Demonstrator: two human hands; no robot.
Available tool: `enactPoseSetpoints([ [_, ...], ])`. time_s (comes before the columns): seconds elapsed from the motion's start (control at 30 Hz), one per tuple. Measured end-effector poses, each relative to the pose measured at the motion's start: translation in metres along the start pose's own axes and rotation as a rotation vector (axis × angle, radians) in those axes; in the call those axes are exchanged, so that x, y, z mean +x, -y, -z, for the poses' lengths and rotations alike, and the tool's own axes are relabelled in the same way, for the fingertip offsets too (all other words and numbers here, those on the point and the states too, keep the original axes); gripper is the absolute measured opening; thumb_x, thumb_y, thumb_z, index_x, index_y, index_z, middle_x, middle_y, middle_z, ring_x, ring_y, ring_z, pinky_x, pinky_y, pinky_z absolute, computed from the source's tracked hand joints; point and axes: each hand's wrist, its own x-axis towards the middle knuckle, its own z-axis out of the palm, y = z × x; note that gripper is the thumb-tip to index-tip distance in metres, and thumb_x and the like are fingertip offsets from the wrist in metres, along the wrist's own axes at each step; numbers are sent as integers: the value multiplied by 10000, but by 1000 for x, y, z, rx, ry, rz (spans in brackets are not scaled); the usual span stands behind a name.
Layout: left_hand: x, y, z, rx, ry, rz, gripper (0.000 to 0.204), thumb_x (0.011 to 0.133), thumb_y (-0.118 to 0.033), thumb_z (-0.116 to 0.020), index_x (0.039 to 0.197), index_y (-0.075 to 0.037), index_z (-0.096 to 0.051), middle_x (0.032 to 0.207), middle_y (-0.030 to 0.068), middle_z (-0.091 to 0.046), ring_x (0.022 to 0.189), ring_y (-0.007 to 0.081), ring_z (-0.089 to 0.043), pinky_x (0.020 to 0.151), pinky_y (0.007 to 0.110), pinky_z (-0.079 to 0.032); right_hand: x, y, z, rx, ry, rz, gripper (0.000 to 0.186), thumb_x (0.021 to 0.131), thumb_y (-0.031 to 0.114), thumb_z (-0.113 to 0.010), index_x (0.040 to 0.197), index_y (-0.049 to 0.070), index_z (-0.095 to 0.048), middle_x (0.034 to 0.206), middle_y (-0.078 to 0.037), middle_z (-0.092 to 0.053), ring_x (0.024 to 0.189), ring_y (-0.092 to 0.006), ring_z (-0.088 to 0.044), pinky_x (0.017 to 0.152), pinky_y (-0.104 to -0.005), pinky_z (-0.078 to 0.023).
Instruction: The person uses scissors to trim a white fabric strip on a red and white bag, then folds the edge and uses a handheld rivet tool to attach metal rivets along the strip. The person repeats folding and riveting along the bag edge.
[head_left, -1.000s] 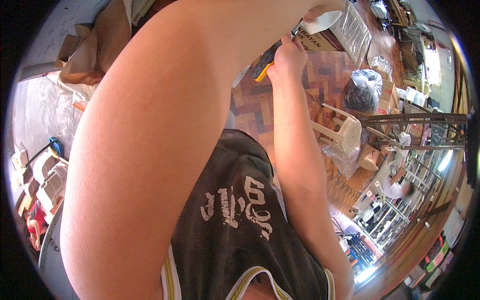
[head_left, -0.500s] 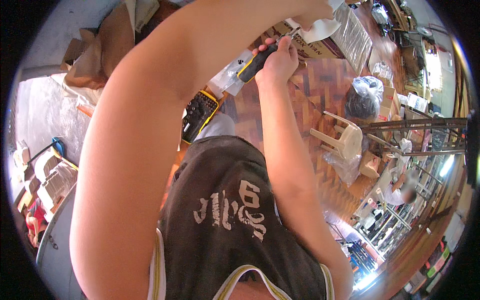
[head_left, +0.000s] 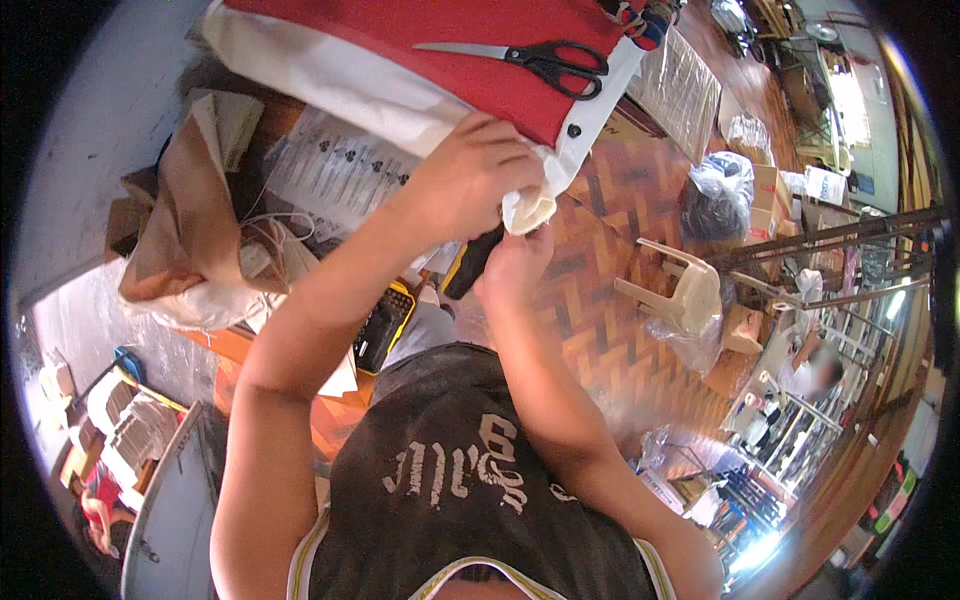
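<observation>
A red cloth panel (head_left: 380,25) with a broad white border (head_left: 330,80) spreads in front of me. Black-handled scissors (head_left: 545,65) lie on the red part. My left hand (head_left: 478,175) is closed on the bunched white edge near the panel's close corner. Just below, my right hand (head_left: 515,268) grips a screwdriver (head_left: 472,262) by its black and yellow handle; the shaft is hidden behind the folded white cloth (head_left: 528,210). A dark round eyelet (head_left: 574,131) shows in the white border beside my hands.
A black and yellow bit case (head_left: 385,325) lies open by my lap. Brown paper (head_left: 180,220) and a printed plastic sheet (head_left: 340,175) are at left. On the right, a beige plastic stool (head_left: 680,285) lies tipped near a bagged bundle (head_left: 718,200); a person (head_left: 815,372) sits farther off.
My left arm has come down and back, bringing my left hand close to the right. The red cloth and scissors have come into view. My right hand and the screwdriver have moved lower.
</observation>
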Motion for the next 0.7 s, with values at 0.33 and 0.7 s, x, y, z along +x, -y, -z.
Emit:
enactPoseSetpoints([
  [0.33,-6,-25,-10,-42,15,362,335,759,-143,-633,1067,-37,-715,1083,75,-633,1016,289,-590,937,420,-441,6,-6,27,-294,14,184,404,1026,195,-552,1368,2,-461,1314,-92,-552,1195,-178,-534,1008,-331,-447],
  [0.7,-4,-25,-11,-16,85,236,416,718,-181,-609,1070,27,-690,1184,123,-635,1200,304,-559,1037,453,-448,9,21,54,-474,104,86,583,916,150,-632,1427,-16,-406,1357,-90,-528,1265,-175,-502,1071,-327,-405],
])
